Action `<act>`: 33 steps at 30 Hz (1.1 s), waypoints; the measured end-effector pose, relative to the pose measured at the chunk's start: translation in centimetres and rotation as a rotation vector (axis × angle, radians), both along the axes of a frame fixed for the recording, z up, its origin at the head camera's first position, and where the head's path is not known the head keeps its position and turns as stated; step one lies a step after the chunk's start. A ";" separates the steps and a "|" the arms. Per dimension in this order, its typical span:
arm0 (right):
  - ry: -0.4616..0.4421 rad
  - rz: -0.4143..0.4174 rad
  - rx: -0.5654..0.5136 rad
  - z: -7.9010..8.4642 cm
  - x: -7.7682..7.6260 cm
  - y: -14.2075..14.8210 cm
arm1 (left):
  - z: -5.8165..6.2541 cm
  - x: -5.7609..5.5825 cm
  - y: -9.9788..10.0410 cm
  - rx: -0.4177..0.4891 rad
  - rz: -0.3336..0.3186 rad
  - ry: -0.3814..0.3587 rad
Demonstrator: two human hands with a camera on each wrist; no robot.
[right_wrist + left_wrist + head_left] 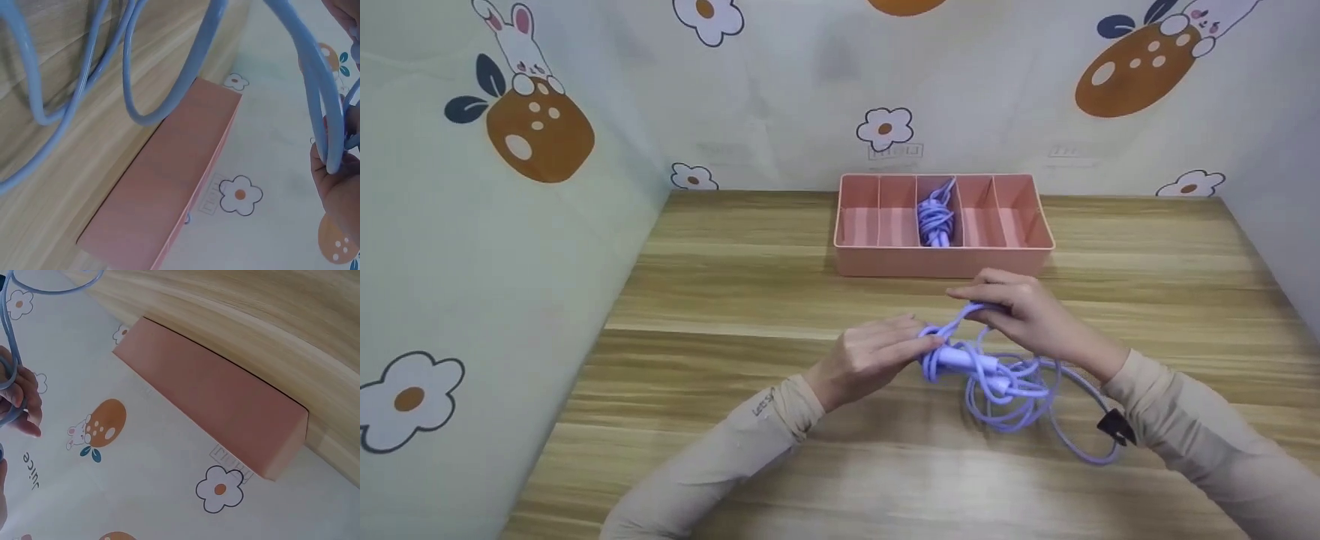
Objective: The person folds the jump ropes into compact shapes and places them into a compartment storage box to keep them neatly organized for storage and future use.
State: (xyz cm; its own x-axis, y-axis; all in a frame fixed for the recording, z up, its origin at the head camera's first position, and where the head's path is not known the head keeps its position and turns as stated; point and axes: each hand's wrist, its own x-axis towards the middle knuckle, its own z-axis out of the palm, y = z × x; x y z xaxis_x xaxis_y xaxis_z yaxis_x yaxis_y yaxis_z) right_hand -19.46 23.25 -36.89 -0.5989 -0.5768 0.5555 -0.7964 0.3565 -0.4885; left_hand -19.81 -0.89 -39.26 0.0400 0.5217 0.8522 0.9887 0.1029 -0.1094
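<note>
A periwinkle jump rope (1009, 420) with light handles (971, 360) is held above the wooden table in front of me. My left hand (877, 352) grips the bundled end, where cord is wound around the handles. With thumb and fingers, my right hand (1031, 315) pinches a length of the cord, just right of the bundle. Loose loops hang below both hands, and one trails toward the right sleeve. Close to the camera in the right wrist view, strands of the cord (169, 109) cross the picture. The left palm is hidden.
Behind the hands stands a pink divided box (945, 262) with several compartments. Its middle compartment contains a second bundled rope (936, 217). A printed cloth (780, 97) rises behind the wooden table (720, 300) and along its sides. A small black piece (1116, 427) sits by the right sleeve.
</note>
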 end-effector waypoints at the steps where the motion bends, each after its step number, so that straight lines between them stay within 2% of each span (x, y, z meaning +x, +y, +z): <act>1: -0.013 -0.002 -0.014 0.1 -0.1 0.3 | -0.2 0.0 -0.1 -0.007 -0.001 -0.001; 4: -0.061 0.013 -0.063 0.3 -0.3 1.2 | -0.7 -0.1 -0.7 -0.024 -0.009 -0.018; 7: -0.031 0.039 -0.100 0.3 -0.6 1.8 | -1.0 0.1 -0.9 -0.013 -0.014 -0.045; 9: 0.032 0.031 -0.099 -0.1 -0.6 1.8 | -0.9 0.4 -0.8 0.012 -0.015 -0.080; 14: 0.306 -0.067 -0.004 -1.2 -0.3 0.7 | -0.3 1.2 0.0 0.099 -0.031 -0.216; 16: 0.355 -0.099 0.022 -1.6 -0.2 0.2 | -0.3 1.1 0.3 0.134 -0.044 -0.264; 20: 0.312 -0.143 0.042 -2.2 0.0 -0.2 | -0.5 0.4 0.5 0.211 -0.044 -0.327; 23: 0.225 -0.197 0.065 -2.7 0.3 -0.3 | -0.7 -0.2 0.8 0.260 -0.004 -0.352; 27: 0.170 -0.276 0.108 -3.2 0.7 -0.6 | -1.2 -1.0 1.2 0.320 0.076 -0.383; 33: 0.267 -0.371 0.193 -3.7 1.1 -1.8 | -1.4 -1.8 2.2 0.403 0.192 -0.454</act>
State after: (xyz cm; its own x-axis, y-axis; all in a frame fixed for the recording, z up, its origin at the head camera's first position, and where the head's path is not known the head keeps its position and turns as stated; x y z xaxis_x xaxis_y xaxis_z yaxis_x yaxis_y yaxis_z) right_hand -18.31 21.46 -40.63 -0.6351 -0.4586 0.6215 -0.6866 0.7038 -0.1823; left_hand -21.59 1.27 -40.66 -0.4336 0.1190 0.8932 0.8874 0.2284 0.4004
